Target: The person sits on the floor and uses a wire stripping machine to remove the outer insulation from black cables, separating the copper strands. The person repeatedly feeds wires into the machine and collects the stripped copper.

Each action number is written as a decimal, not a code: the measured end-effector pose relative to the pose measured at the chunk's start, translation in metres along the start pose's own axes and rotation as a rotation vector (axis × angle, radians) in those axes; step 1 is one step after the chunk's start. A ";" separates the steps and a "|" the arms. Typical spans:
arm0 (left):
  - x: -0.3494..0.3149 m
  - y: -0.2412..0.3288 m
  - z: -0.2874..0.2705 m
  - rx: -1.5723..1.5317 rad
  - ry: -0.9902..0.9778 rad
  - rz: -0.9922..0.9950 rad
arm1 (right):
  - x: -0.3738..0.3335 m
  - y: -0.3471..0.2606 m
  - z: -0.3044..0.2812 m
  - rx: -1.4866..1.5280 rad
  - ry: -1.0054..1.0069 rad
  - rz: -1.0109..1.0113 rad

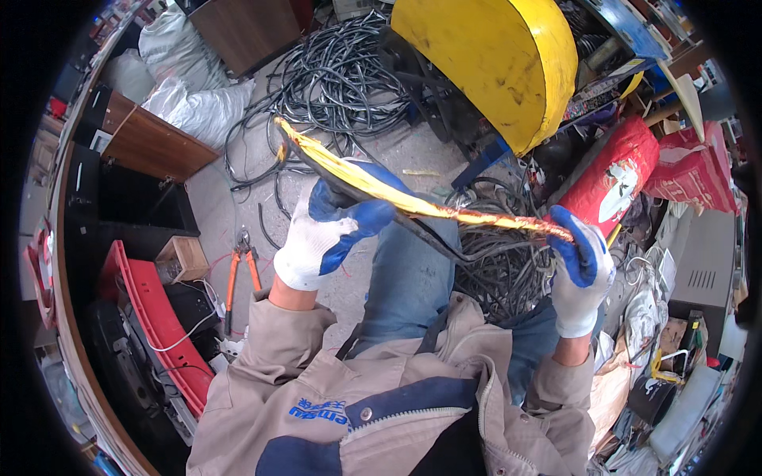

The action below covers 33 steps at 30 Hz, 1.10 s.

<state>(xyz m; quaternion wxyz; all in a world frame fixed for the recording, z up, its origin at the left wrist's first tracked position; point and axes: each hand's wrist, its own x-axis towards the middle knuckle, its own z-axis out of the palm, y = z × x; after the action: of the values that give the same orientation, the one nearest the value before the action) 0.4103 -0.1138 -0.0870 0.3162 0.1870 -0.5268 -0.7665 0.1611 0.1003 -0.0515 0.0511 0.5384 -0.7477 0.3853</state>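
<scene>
A bundle of yellow wires (373,182) stretches across in front of me, with reddish bare copper strands (508,221) toward its right end. My left hand (321,230), in a white and blue work glove, is closed around the bundle's left part. My right hand (583,274), gloved the same way, grips the copper end. A strip of black cable sheath (444,248) hangs below the wires and passes through my left hand. Under my hands, between my legs, lies a heap of dark stripped cable sheath or cable (504,278).
A large tangle of black cable (337,75) covers the floor ahead, beside a big yellow rounded machine cover (484,67). Orange-handled cutters (232,282) lie at left near a red plastic panel (155,317). A red bag (611,178) and scrap stand right; white sacks (186,59) far left.
</scene>
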 end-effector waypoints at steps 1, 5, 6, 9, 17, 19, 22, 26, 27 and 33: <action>-0.002 0.000 -0.001 0.031 0.028 -0.043 | 0.000 -0.001 -0.001 0.027 0.021 0.021; -0.005 0.001 -0.002 -0.013 0.043 -0.162 | 0.002 -0.006 -0.004 0.046 0.028 0.107; -0.005 0.000 0.000 0.037 0.055 -0.094 | 0.002 -0.007 -0.004 0.023 0.024 0.075; -0.004 -0.001 0.008 -0.073 0.136 -0.078 | 0.002 -0.007 -0.002 0.056 -0.011 0.076; -0.002 0.001 0.020 -0.066 0.015 0.034 | -0.006 0.013 0.002 0.383 -0.224 0.438; -0.003 0.001 0.019 -0.069 0.015 -0.033 | -0.009 0.018 0.004 0.467 -0.238 0.499; -0.005 -0.001 0.016 -0.045 -0.008 -0.036 | -0.012 0.023 0.006 0.526 -0.293 0.598; -0.006 -0.004 0.015 -0.179 0.016 -0.006 | -0.013 0.025 0.007 0.564 -0.311 0.598; -0.006 -0.004 0.016 -0.203 0.019 0.000 | -0.014 0.024 0.008 0.565 -0.313 0.591; -0.007 0.000 0.023 -0.071 0.055 -0.021 | -0.015 0.023 0.010 0.554 -0.338 0.575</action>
<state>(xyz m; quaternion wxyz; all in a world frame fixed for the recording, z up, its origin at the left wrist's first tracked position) 0.4013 -0.0934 -0.0786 0.3286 0.2023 -0.4885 -0.7826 0.1506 0.1084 -0.0777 -0.3280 0.3571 -0.7336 0.4762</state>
